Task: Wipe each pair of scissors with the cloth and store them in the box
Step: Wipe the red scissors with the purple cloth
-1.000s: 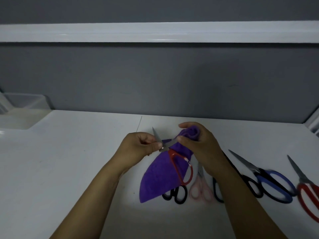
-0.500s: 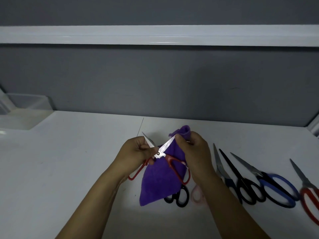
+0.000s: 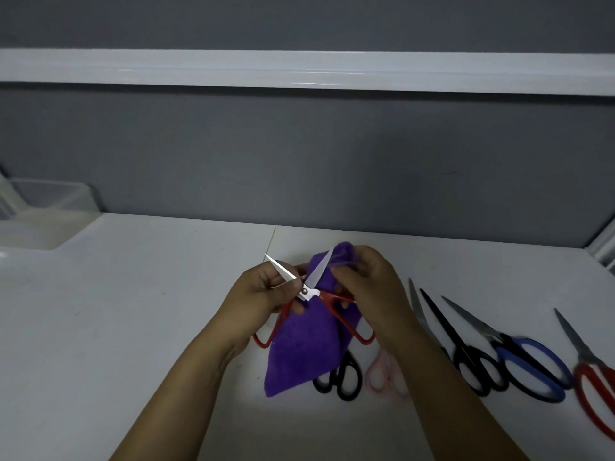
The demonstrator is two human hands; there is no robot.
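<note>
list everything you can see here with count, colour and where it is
held scissors: 1, red handles, blades open, above the table centre
cloth: 1, purple, draped under the held scissors
small scissors: 1, black, on the table below the cloth
pink scissors: 1, pale pink, right of the small black pair, partly behind the right arm
black scissors: 1, black, on the table to the right
blue scissors: 1, blue handles, right of the black pair
red scissors: 1, red handles, far right edge
box: 1, clear, far left at the back
table: 1, white
left hand: 1, gripping the held scissors near the pivot
right hand: 1, pinching the cloth by a blade
</note>
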